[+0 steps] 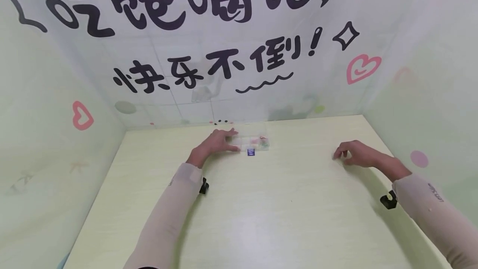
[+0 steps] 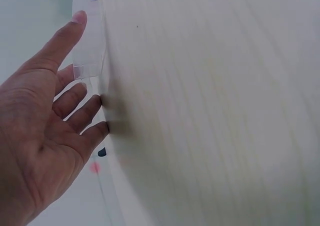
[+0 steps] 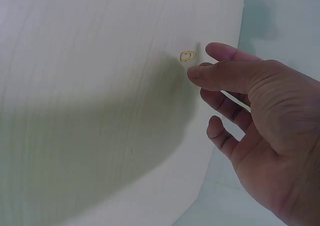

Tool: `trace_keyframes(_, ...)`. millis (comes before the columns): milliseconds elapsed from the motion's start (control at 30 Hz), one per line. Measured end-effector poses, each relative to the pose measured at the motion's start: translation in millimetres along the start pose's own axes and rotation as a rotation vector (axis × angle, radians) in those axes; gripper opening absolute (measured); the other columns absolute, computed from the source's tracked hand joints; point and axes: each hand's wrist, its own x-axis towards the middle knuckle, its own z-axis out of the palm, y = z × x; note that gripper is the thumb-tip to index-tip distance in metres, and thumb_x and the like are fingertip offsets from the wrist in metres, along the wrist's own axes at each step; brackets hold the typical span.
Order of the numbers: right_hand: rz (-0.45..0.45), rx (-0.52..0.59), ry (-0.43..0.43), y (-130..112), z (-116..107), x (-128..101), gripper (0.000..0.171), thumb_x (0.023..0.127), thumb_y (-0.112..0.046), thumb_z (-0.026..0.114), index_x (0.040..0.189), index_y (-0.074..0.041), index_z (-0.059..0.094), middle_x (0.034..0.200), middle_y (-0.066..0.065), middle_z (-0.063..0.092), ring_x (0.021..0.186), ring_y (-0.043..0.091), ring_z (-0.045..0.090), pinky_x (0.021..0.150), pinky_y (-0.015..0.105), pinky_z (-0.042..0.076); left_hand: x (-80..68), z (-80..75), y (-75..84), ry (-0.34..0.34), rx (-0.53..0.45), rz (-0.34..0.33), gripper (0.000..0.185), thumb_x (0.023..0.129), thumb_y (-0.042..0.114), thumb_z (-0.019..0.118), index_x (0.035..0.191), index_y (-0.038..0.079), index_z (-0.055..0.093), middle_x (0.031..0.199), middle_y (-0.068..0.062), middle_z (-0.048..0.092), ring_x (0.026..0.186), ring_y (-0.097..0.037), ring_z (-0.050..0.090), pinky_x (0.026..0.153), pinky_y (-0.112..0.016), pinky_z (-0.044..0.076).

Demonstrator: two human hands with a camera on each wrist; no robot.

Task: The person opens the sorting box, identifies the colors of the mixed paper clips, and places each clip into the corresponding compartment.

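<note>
A clear plastic compartment box (image 1: 244, 141) lies near the back of the table, small pink, red and green things at its right end. My left hand (image 1: 218, 141) holds its left end, thumb at the front and fingers at the back; in the left wrist view, the thumb lies along the box (image 2: 90, 48). Just before the box lies a blue memory card (image 1: 251, 152). Far to the right, my right hand (image 1: 354, 153) is low over the table, fingers loosely bent. A small yellow paper clip (image 3: 188, 56) shows right by its thumb and index fingertips, which stand apart.
The pale wooden table (image 1: 261, 211) meets a back wall (image 1: 179, 107) with black lettering close behind the box. Side walls (image 1: 429, 128) rise at left and right. Black wrist mounts (image 1: 389, 200) hang below both sleeves.
</note>
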Motion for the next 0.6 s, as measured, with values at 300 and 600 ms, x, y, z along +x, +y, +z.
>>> trace_keyframes(300,0.040,0.013,-0.020,1.6,4.6,-1.8,0.026,0.080,0.014,0.081,0.099,-0.004,0.078,0.096,0.001,0.075,0.084,0.014,0.065,0.074,0.033,0.057,0.0,-0.4,-3.2,-0.002,0.023,0.010,0.080,0.091,0.041,0.085,0.156,0.007,0.052,0.164,-0.016,0.040,0.156,-0.035,0.033,0.128,-0.046,0.031)
trace_keyframes(600,0.111,-0.006,-0.023,2.9,7.5,2.3,0.013,0.087,0.004,0.082,0.095,-0.006,0.078,0.090,-0.001,0.074,0.082,0.010,0.064,0.072,0.029,0.056,0.8,-0.5,-2.1,-0.009,0.025,0.017,0.082,0.091,0.043,0.084,0.156,0.006,0.051,0.165,-0.017,0.039,0.156,-0.036,0.032,0.127,-0.048,0.032)
